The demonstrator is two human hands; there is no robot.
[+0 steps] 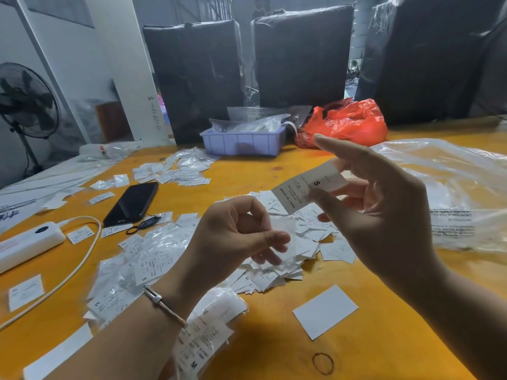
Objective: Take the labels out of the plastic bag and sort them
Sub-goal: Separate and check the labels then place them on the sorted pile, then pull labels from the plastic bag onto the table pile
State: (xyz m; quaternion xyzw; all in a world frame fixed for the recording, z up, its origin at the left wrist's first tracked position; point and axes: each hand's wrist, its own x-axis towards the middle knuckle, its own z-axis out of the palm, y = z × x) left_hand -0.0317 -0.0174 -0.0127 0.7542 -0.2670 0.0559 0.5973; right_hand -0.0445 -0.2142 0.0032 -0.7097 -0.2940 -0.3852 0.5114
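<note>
Nearest the lens, a packet [203, 341] of printed labels in thin clear film, marked M, lies under the left wrist, which wears a slim metal bracelet [162, 303]. Left hand [233, 237]: fingers curled, thumb and forefinger pinching a small clear bag [282, 239], glossy and nearly see-through. Right hand [375, 204]: thumb and middle fingers pinch 1 label [307, 187], a soft white rectangular strip printed "S" and "MADE IN CHINA"; the forefinger is stretched out above it. Both hands hover over a loose heap of labels [288, 259], small, matte and white, which they partly hide. Beneath is a smooth orange-yellow table [274, 338]. On it lie 1 blank white card [325, 311], a thin rubber band [323, 363], more bagged labels [142, 256] at left, a black phone [131, 202], a white power bank [27, 242] with cable, and a large crinkled clear bag [452, 193] at right. Farther back stand a lilac ribbed tray [241, 142], a red plastic bag [348, 123] and black wrapped bales [301, 56].
</note>
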